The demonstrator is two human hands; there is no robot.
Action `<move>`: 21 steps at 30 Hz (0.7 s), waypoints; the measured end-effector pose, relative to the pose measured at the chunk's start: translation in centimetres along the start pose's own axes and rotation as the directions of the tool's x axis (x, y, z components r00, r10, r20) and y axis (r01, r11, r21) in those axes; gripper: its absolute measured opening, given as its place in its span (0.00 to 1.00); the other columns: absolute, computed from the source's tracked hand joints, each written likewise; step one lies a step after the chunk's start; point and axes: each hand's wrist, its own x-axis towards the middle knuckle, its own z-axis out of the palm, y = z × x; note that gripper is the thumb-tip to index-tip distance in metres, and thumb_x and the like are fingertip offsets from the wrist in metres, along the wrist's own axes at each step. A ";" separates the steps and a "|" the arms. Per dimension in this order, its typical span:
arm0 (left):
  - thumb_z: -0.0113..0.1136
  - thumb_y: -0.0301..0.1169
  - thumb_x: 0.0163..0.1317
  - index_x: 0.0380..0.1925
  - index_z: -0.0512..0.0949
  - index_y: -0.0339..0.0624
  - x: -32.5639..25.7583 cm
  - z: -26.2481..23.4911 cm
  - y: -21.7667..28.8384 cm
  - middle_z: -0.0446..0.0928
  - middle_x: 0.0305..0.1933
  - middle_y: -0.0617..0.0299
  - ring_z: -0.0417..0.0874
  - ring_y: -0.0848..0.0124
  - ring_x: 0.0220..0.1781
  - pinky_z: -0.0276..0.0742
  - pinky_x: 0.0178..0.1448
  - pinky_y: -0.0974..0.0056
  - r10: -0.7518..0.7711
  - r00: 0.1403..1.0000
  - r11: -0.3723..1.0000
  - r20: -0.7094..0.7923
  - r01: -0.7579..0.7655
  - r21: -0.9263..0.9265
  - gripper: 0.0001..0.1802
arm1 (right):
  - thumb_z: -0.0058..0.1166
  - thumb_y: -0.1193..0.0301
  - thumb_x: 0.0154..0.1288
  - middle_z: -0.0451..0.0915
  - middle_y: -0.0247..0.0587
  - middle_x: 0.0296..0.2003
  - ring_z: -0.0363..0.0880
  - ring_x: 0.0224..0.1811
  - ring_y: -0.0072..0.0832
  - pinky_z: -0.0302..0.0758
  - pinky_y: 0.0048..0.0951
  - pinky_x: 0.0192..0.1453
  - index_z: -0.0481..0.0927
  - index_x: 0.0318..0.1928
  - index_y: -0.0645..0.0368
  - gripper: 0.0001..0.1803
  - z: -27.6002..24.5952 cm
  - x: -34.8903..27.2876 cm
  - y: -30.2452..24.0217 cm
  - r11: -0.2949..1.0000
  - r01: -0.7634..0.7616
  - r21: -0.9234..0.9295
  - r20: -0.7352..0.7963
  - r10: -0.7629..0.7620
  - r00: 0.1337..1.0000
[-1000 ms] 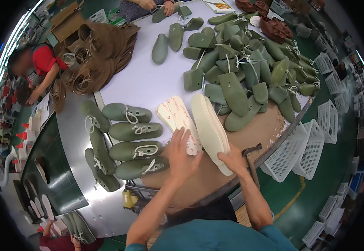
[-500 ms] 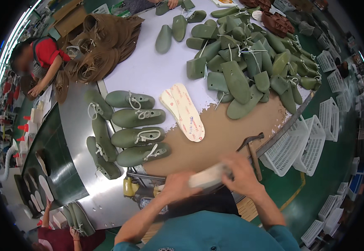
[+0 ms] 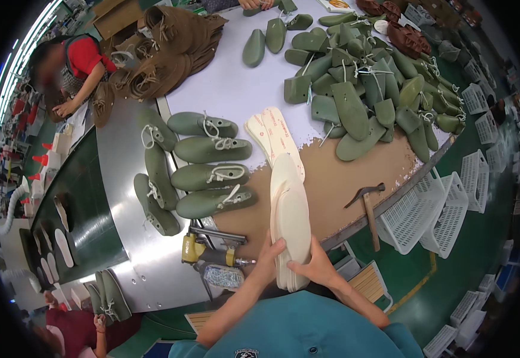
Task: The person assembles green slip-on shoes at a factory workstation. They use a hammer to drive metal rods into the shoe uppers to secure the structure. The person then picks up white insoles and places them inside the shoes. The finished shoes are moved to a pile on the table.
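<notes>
Both hands hold a stack of cream shoe insoles [image 3: 290, 221] upright on edge, close to my chest, over the table's near edge. My left hand [image 3: 270, 258] grips its left side near the bottom. My right hand [image 3: 315, 267] cups it from the right and below. Beyond the stack, more cream insoles [image 3: 272, 138] lie flat on the table. To the left, several green shoe lasts with white laces [image 3: 212, 175] lie in a row.
A large heap of green lasts [image 3: 367, 89] covers the far right of the table. A hammer [image 3: 367, 203] lies at the table's right edge, a yellow pneumatic tool [image 3: 209, 255] below its near edge. Brown shoe uppers [image 3: 164, 48] pile at the back left near a seated person [image 3: 72, 65]. White baskets [image 3: 433, 209] stand at the right.
A second ago both hands rested on insoles lying on the table. They then pulled a stack down toward my body, and now hold it upright on edge in front of me.
</notes>
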 end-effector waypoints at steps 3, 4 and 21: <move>0.63 0.44 0.74 0.78 0.54 0.40 -0.7 0.2 -1.0 0.69 0.72 0.50 0.74 0.60 0.71 0.72 0.73 0.54 0.017 1.000 0.995 -0.010 -0.016 0.097 0.42 | 0.70 0.70 0.59 0.66 0.53 0.69 0.65 0.74 0.38 0.65 0.42 0.77 0.54 0.76 0.66 0.50 -0.5 -0.7 2.1 0.983 0.061 0.172 -0.053 -0.052 0.997; 0.62 0.44 0.74 0.78 0.53 0.40 -0.9 0.3 -1.3 0.69 0.72 0.50 0.74 0.60 0.71 0.72 0.73 0.55 0.041 0.999 0.988 -0.015 -0.038 0.150 0.42 | 0.69 0.71 0.60 0.65 0.53 0.70 0.64 0.75 0.38 0.63 0.42 0.78 0.53 0.76 0.66 0.50 -0.7 -1.0 2.5 0.971 0.085 0.225 -0.070 -0.071 0.995; 0.36 0.57 0.83 0.73 0.63 0.32 -2.5 -0.1 -2.7 0.73 0.70 0.48 0.77 0.61 0.69 0.72 0.73 0.58 0.131 0.988 0.941 -0.082 -0.098 0.324 0.38 | 0.76 0.63 0.57 0.59 0.60 0.76 0.60 0.79 0.43 0.59 0.41 0.81 0.40 0.82 0.66 0.66 0.7 -1.9 1.6 0.998 0.045 -0.039 -0.042 -0.047 0.998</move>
